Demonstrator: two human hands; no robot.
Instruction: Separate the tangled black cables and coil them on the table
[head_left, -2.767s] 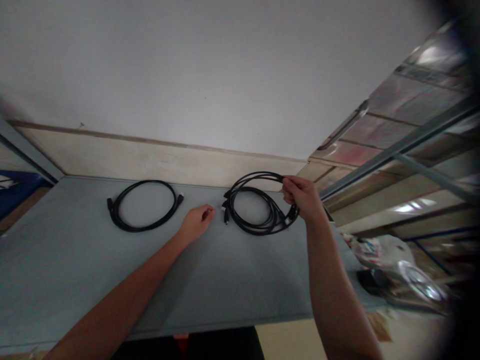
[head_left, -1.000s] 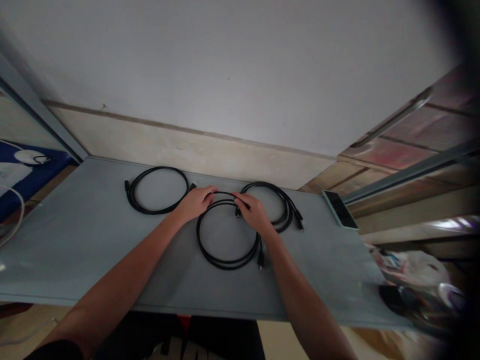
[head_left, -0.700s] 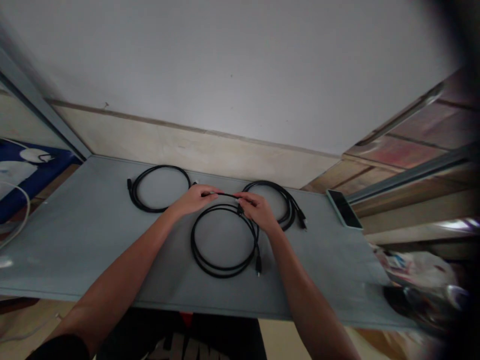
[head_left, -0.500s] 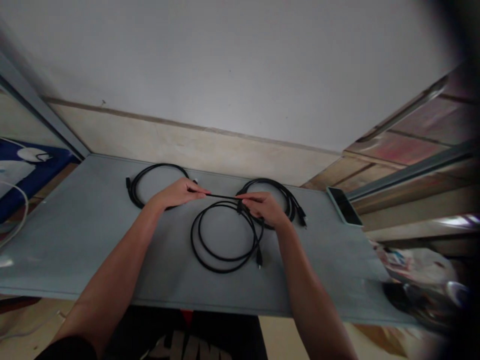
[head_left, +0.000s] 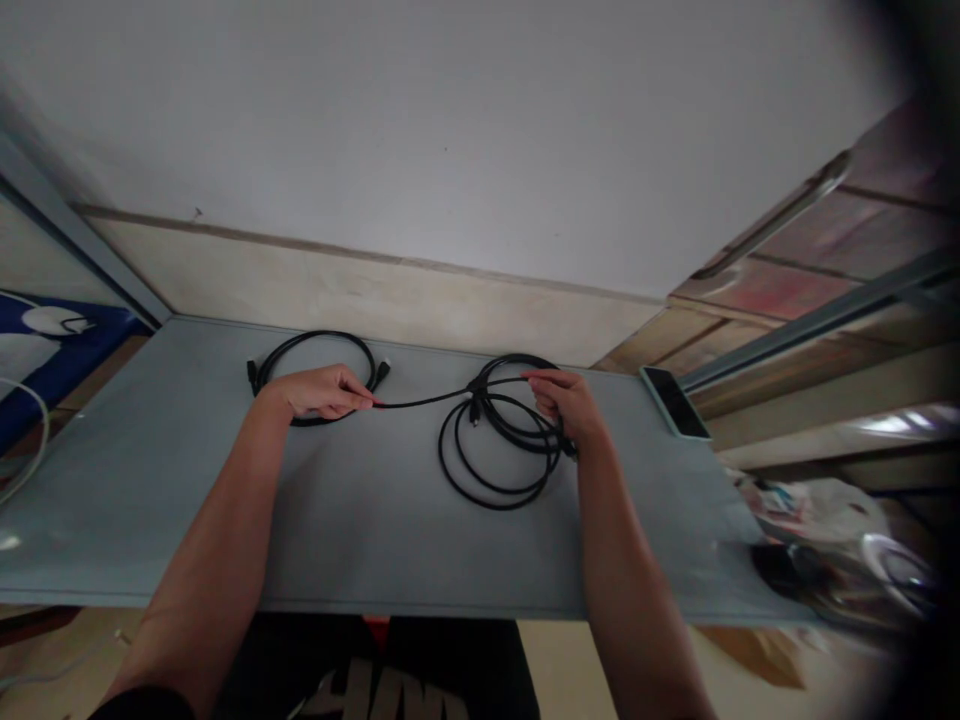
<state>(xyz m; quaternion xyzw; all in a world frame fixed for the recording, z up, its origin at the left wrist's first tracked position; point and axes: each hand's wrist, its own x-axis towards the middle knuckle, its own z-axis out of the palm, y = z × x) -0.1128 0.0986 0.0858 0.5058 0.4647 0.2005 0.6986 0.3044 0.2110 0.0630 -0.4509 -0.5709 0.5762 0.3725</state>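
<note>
A thin black cable [head_left: 420, 402] runs in a shallow sag between my two hands. My left hand [head_left: 322, 391] pinches it between thumb and fingertips, in front of the left coil. My right hand [head_left: 564, 402] is closed on the same cable further right, and its loops [head_left: 480, 500] lie below that hand. Those loops overlap another black coiled cable [head_left: 517, 358] at the back right. One more coiled black cable [head_left: 349, 338] rests at the back left, partly covered by my left hand, with plugs showing on both sides.
A phone [head_left: 677, 405] lies near the right end of the grey table [head_left: 375, 560]. Behind the table rises a white wall [head_left: 435, 150]. A clear plastic bag [head_left: 832, 510] and a dark object [head_left: 780, 570] are at the right edge. A white cable [head_left: 37, 440] hangs at the left.
My hands have moved apart, left hand leftward and right hand rightward, lengthening the cable stretch between them. The loops have shifted right, over the back-right coil.
</note>
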